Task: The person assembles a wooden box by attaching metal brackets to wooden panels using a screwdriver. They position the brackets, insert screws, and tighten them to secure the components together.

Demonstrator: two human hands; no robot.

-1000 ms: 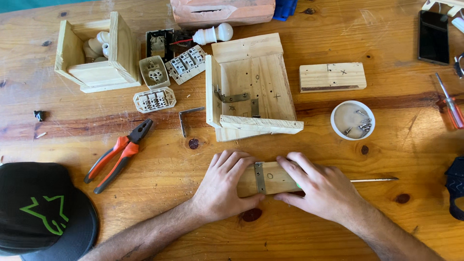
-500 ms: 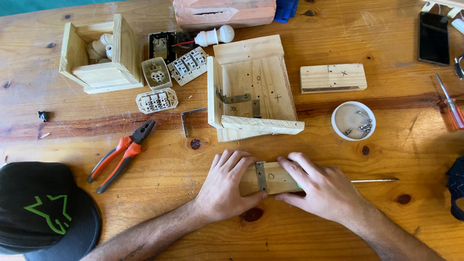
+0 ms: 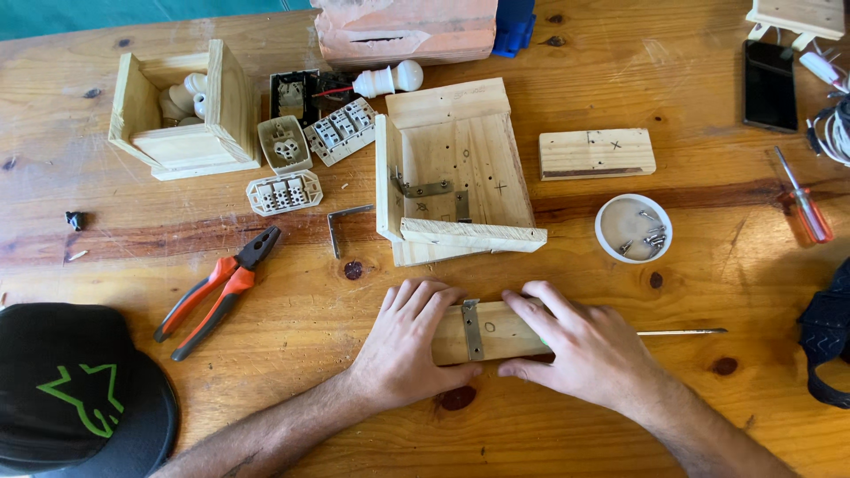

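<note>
Your left hand [image 3: 403, 350] lies flat with fingers spread over the left end of the small pine block [image 3: 496, 335] on the desk [image 3: 292, 292], and your right hand [image 3: 589, 350] cups its right end, fingers curled over the top edge. Between them a metal bracket [image 3: 473, 329] crosses the block. The block looks light, stiff and smooth; hold it by its ends. A thin metal shaft [image 3: 682, 332], probably a screwdriver's, pokes out beyond your right hand. Farther ahead sits the open wooden box [image 3: 456, 177].
</note>
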